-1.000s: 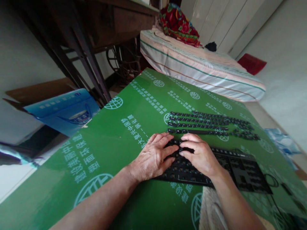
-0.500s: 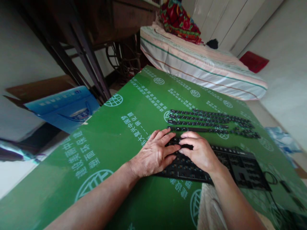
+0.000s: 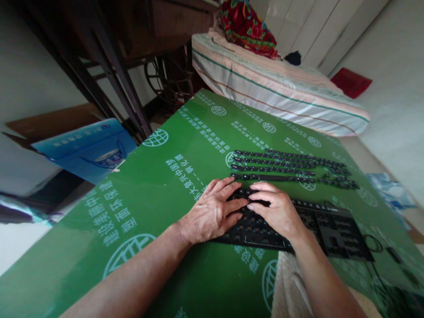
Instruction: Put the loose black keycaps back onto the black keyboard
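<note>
A black keyboard (image 3: 265, 240) lies on the green table, many of its key positions bare of caps. My left hand (image 3: 215, 212) rests over its left end, fingers spread flat on the upper rows. Facing it, my right hand (image 3: 280, 207) reaches over the upper rows with thumb and fingers bent and apart. Its thumb tip comes close to my left fingertips. No keycap shows between the right fingers, though the spot under them is partly hidden. Just beyond both hands, loose black keycaps (image 3: 274, 169) lie in several rows, a long bar-shaped cap in the nearest row.
The green table (image 3: 149, 185) has printed white writing and globe marks. A beige cloth (image 3: 288, 282) lies in front of the keyboard. The keyboard's cable (image 3: 374, 245) is at the right. A blue box (image 3: 89, 148) stands left of the table; a bed (image 3: 274, 84) stands behind it.
Both hands stay at almost the same place on the keyboard. The view shifts very slightly; the keycap rows look the same.
</note>
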The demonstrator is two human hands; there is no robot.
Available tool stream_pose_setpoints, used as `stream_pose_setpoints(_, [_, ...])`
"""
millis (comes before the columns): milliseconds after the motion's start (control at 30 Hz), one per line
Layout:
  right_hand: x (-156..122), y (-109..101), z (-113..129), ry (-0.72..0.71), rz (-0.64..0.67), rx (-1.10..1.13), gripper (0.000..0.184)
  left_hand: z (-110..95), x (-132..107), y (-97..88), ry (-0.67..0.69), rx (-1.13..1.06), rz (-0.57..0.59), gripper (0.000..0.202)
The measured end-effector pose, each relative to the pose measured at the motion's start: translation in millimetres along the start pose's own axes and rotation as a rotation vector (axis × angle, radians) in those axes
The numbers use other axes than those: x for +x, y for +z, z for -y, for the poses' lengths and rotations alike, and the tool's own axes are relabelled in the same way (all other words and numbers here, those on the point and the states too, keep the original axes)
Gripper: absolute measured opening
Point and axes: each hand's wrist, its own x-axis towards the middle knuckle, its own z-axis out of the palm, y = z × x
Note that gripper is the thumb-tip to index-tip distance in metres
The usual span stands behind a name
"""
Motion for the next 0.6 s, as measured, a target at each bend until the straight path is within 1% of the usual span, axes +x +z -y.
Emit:
stream_pose_setpoints(133, [-1.5,2.5,-1.3,-0.023,-0.035,0.012,0.01,-0.8,1.0,-0.4,0.002,0.006,-0.003,0.031])
stream_pose_setpoints(367, [-0.2,3.7,-4.6,-0.03,-0.033,0.03,0.01,-2.6,2.2,-0.2,0.009,0.066,-0.003,0.032])
stream_pose_setpoints(600, [0.6,3.8,-5.6,-0.017,-0.032,0.045,0.012,-5.4,6.9,0.5,-0.005,0.108,0.055,0.037])
